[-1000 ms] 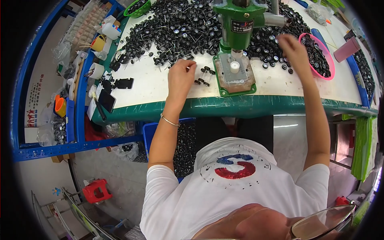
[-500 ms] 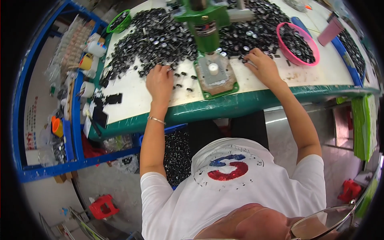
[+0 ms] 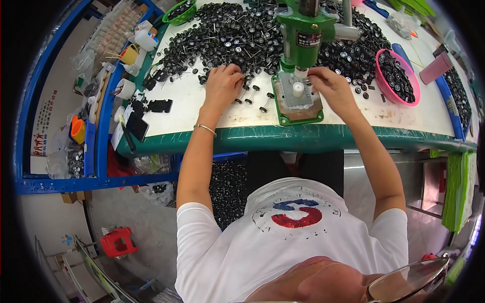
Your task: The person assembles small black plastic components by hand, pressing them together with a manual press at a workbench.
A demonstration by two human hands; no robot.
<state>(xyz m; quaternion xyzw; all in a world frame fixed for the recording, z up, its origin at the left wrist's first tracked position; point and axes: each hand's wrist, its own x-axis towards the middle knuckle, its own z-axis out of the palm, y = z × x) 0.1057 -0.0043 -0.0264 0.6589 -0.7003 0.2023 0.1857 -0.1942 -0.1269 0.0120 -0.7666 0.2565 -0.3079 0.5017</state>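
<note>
A green bench press (image 3: 305, 40) stands at the table's edge, with a small white cylinder (image 3: 298, 90) upright on its base plate. My right hand (image 3: 333, 91) is beside the press, its fingers closed together just behind the white cylinder; what they hold is hidden. My left hand (image 3: 222, 88) is at the near edge of a heap of small black wheels (image 3: 222, 35), fingers curled, and I cannot make out what is in them. Between that hand and the press lie several wheel-and-axle pieces (image 3: 248, 96), black wheels on thin metal pins.
A pink basket (image 3: 411, 98) of black wheels stands right of the press, near a pink cup (image 3: 435, 68). At the back left is a green basket (image 3: 182, 17). A phone (image 3: 136, 126) lies at the left edge, beside a blue rack (image 3: 103, 116).
My right hand has moved left from the wheels beside the press to the white cylinder. My left hand has shifted slightly farther back along the heap. The whole view has turned somewhat.
</note>
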